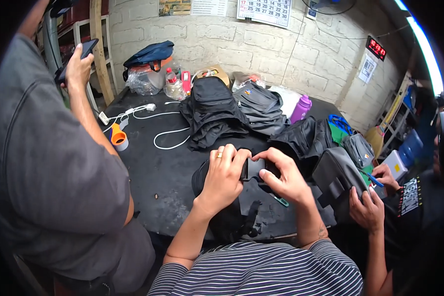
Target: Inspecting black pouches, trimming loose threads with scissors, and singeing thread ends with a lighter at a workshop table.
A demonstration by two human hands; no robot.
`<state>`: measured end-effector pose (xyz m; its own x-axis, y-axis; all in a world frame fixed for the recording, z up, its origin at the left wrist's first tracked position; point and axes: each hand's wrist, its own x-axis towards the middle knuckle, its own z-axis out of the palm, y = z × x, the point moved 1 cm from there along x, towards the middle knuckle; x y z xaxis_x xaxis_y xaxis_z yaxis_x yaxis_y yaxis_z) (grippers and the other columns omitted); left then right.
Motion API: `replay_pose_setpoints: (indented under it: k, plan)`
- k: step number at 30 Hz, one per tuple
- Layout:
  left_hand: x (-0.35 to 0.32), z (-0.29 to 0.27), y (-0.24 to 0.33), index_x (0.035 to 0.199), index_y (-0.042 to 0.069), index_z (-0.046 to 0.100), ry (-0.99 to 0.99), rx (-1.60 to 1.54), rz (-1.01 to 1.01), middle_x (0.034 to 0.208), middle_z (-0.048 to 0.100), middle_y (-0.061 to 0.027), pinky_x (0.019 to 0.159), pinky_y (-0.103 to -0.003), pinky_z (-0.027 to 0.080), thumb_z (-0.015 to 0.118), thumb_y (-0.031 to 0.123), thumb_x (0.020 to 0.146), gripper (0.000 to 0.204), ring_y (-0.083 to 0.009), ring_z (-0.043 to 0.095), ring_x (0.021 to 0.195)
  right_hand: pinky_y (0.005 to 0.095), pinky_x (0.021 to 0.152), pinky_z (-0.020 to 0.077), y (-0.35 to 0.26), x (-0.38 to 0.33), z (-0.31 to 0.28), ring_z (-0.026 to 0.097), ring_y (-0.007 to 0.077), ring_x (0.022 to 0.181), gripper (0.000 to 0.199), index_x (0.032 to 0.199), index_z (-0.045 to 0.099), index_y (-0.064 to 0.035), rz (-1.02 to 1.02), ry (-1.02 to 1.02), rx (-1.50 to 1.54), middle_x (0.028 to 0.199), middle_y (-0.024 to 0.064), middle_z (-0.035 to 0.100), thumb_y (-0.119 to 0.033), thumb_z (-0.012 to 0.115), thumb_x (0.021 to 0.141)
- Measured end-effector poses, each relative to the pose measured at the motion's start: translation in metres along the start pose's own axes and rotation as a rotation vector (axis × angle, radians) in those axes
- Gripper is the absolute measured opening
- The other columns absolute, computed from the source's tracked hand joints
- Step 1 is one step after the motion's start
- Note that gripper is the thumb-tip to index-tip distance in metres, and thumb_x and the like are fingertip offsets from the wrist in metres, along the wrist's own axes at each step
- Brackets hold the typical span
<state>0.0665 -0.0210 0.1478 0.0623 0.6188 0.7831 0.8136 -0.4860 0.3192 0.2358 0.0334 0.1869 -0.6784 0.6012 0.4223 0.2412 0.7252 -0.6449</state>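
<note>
**Both hands on black bag at table's near edge**

Left hand [224, 172] clamps over a black fabric bag [222, 217]; right hand [281, 177] pinches its black strap [254, 170], just between the two. Contents of bag can't be seen. Beyond the fingers: pile of black and grey bags [232, 111]. Right of the right hand, another person's hands grip a grey pouch [338, 177]. Black tabletop [158, 172] underneath.

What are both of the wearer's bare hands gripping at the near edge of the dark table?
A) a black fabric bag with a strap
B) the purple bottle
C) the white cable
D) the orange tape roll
A: the left hand and right hand both close on the black fabric bag; the purple bottle, white cable and orange tape roll lie apart, untouched.
</note>
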Motion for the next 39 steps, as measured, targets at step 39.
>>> replay_pose_setpoints:
  k: [39]
  plan:
    - [-0.007, -0.029, -0.015, 0.107, 0.008, 0.052, 0.146, -0.3, -0.149, 0.102, 0.056, -0.0083, 0.089, -0.037, 0.035, 0.079, 0.02, 0.063, 0.053, -0.0268, 0.051, 0.101, 0.0308, 0.081, 0.0402, -0.03, 0.019, -0.012, 0.044, 0.0248, 0.095, 0.044, 0.105, 0.046, -0.0065, -0.378, 0.045, -0.288, 0.104, 0.0112, 0.041, -0.006, 0.075, 0.071]
